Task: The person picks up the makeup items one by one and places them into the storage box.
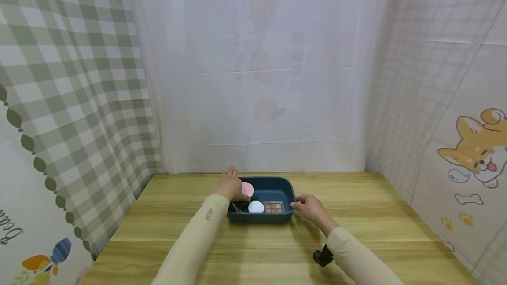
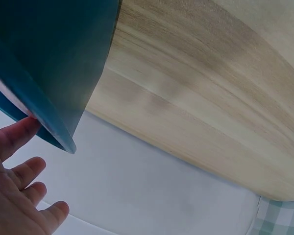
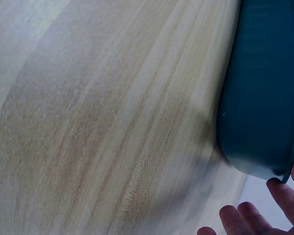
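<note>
A dark teal box (image 1: 259, 218) stands on the wooden table in the head view. My left hand (image 1: 230, 187) reaches over its left rim, with thumb and index finger at the edge of a pink round case (image 1: 247, 189). The index fingertip goes inside the rim in the left wrist view, the other fingers spread outside. My right hand (image 1: 313, 209) pinches the box's right rim between thumb and index finger. Inside the box lie a white round case (image 1: 255, 207), an eyeshadow palette (image 1: 274, 207) and small dark items (image 1: 239, 206), partly covered by the left hand.
The wooden table (image 1: 170, 214) reaches back to a white curtain (image 1: 206, 122). A green checked cloth (image 1: 87, 56) hangs on the left, a cloth with a cartoon dog (image 1: 483, 148) on the right. A small black device (image 1: 323, 256) sits beside the right sleeve.
</note>
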The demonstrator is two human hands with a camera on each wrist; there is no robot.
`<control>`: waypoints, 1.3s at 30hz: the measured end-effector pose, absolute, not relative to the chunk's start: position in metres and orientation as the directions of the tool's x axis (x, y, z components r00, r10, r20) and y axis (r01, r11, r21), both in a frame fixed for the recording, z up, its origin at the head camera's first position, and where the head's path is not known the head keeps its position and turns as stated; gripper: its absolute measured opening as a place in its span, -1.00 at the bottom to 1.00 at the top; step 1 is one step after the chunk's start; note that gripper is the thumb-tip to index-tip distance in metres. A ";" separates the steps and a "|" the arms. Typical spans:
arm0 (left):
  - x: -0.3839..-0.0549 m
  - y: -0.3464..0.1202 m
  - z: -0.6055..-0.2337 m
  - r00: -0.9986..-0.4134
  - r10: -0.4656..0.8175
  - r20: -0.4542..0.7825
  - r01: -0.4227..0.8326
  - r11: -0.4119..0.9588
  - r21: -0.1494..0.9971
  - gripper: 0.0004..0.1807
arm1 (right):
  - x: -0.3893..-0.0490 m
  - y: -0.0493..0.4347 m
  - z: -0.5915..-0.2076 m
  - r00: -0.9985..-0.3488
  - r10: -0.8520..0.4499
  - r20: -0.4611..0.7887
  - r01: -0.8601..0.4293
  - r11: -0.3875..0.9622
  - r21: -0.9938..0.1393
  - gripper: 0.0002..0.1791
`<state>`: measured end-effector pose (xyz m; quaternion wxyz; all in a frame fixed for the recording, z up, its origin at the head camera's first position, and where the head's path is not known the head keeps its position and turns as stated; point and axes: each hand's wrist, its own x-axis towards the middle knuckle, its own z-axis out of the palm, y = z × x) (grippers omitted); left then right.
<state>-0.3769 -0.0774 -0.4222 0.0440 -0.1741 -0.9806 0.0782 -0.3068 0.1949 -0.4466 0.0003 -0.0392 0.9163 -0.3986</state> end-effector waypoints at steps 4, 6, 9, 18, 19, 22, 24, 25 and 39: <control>-0.376 -0.077 -0.425 -0.942 0.330 0.055 0.315 0.931 -0.182 -0.34 | -0.306 0.195 -0.448 -0.997 -0.068 0.035 -0.072 0.680 -0.730 -0.67; -0.377 -0.076 -0.426 -0.946 0.319 0.050 0.304 0.933 -0.193 -0.35 | -0.306 0.195 -0.447 -0.997 -0.066 0.038 -0.073 0.684 -0.726 -0.68; -0.378 -0.074 -0.429 -0.953 0.301 0.043 0.287 0.936 -0.204 -0.37 | -0.306 0.195 -0.446 -0.997 -0.067 0.036 -0.072 0.684 -0.726 -0.67; -0.376 -0.069 -0.429 -0.967 0.255 -0.001 0.252 0.954 -0.165 -0.39 | -0.307 0.195 -0.447 -0.997 -0.063 0.048 -0.078 0.685 -0.724 -0.69; -0.375 -0.069 -0.429 -0.967 0.254 -0.007 0.251 0.953 -0.171 -0.40 | -0.307 0.195 -0.448 -0.997 -0.062 0.049 -0.078 0.686 -0.724 -0.70; -0.371 -0.068 -0.426 -0.967 0.253 -0.015 0.251 0.946 -0.206 -0.46 | -0.308 0.194 -0.448 -0.997 -0.062 0.052 -0.080 0.688 -0.721 -0.71; -0.368 -0.067 -0.425 -0.966 0.257 -0.013 0.253 0.940 -0.228 -0.49 | -0.308 0.194 -0.448 -0.997 -0.063 0.052 -0.081 0.689 -0.720 -0.71; -0.368 -0.067 -0.424 -0.967 0.255 -0.018 0.252 0.940 -0.231 -0.50 | -0.307 0.194 -0.448 -0.996 -0.065 0.053 -0.083 0.690 -0.719 -0.71; -0.372 -0.091 -0.418 -0.951 0.310 0.015 0.308 0.947 -0.089 -0.57 | -0.310 0.195 -0.447 -0.996 -0.074 0.048 -0.086 0.690 -0.719 -0.69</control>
